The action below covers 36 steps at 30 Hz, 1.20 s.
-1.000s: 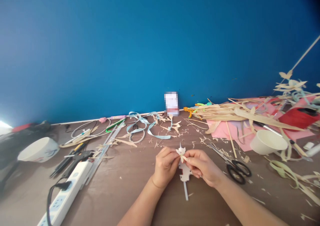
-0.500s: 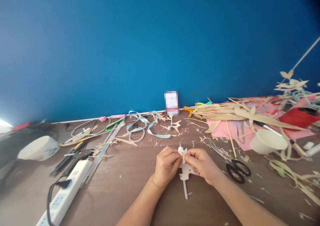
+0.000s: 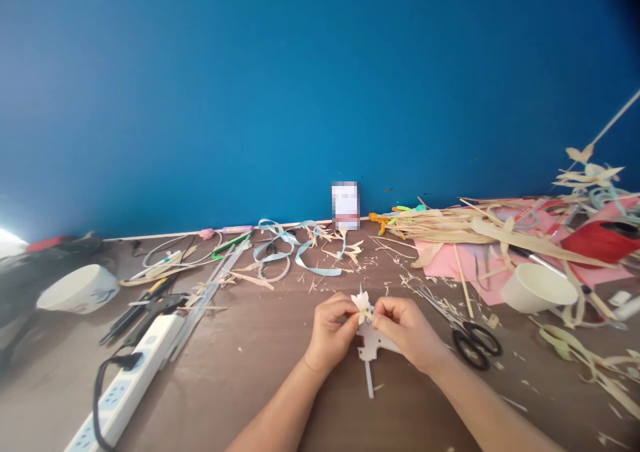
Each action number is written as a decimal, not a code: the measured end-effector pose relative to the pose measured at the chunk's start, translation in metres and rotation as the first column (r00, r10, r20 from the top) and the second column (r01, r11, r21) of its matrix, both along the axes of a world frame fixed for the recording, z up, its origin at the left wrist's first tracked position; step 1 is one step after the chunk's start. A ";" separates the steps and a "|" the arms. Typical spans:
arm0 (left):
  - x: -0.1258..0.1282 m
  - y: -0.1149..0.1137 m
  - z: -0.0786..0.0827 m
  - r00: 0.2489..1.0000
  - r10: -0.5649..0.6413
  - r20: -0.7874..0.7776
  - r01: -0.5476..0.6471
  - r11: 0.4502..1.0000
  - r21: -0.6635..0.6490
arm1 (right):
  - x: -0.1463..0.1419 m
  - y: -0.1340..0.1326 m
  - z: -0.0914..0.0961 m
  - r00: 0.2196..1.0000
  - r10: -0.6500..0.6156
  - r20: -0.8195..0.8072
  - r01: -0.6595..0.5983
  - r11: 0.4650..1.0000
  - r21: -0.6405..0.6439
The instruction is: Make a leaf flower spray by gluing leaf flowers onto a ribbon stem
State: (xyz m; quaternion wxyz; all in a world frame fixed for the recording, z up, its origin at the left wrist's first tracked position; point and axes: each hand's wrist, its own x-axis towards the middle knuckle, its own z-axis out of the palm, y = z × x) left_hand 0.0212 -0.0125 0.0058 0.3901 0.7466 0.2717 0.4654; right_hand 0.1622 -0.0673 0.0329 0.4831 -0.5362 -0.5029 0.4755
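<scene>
Between my hands is a small pale flower (image 3: 360, 303) with pointed petals, which looks made of dried husk strips. My left hand (image 3: 331, 335) pinches its left side between thumb and fingers. From the right, the bent fingers of my right hand (image 3: 404, 331) pinch a narrow pale piece at the flower's lower edge. Directly beneath lies a white glue gun (image 3: 369, 351), its tip pointing away from me and its handle running under my right hand. A clear glue stick (image 3: 369, 380) sticks out of its back end. My hands hide part of the gun.
Right of my hands lie black-handled scissors (image 3: 475, 345). Farther right are a paper cup (image 3: 539, 289), a pile of husk strips (image 3: 440, 225) and pink paper (image 3: 450, 269). On the left are a power strip (image 3: 150, 352), a bowl (image 3: 80, 291) and clear glue sticks (image 3: 215, 285). Blue ribbon (image 3: 320, 271) lies behind.
The flower has turned so its petals face me more, and it sits slightly further left. My right fingers have shifted a little; my hands stay over the glue gun.
</scene>
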 end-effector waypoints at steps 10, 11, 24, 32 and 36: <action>0.001 0.001 0.001 0.998 0.012 0.061 -0.007 0.996 -0.087 | 0.001 -0.002 0.001 0.998 0.032 -0.047 -0.033 0.999 -0.006; 0.000 0.002 0.001 0.997 0.049 0.058 -0.044 0.996 -0.074 | 0.002 -0.003 0.001 0.997 0.040 -0.065 -0.041 0.999 -0.008; 0.001 0.006 -0.002 0.986 0.162 0.049 -0.160 0.986 -0.047 | -0.002 -0.010 -0.007 0.872 -0.291 0.393 0.084 0.880 0.467; 0.004 -0.004 0.002 0.981 0.187 -0.059 -0.167 0.954 0.248 | -0.004 -0.011 -0.006 0.659 -0.420 0.624 -0.071 0.791 0.608; 0.004 -0.005 0.001 0.977 0.200 -0.070 -0.173 0.944 0.282 | -0.005 -0.011 -0.007 0.604 -0.422 0.676 -0.107 0.798 0.593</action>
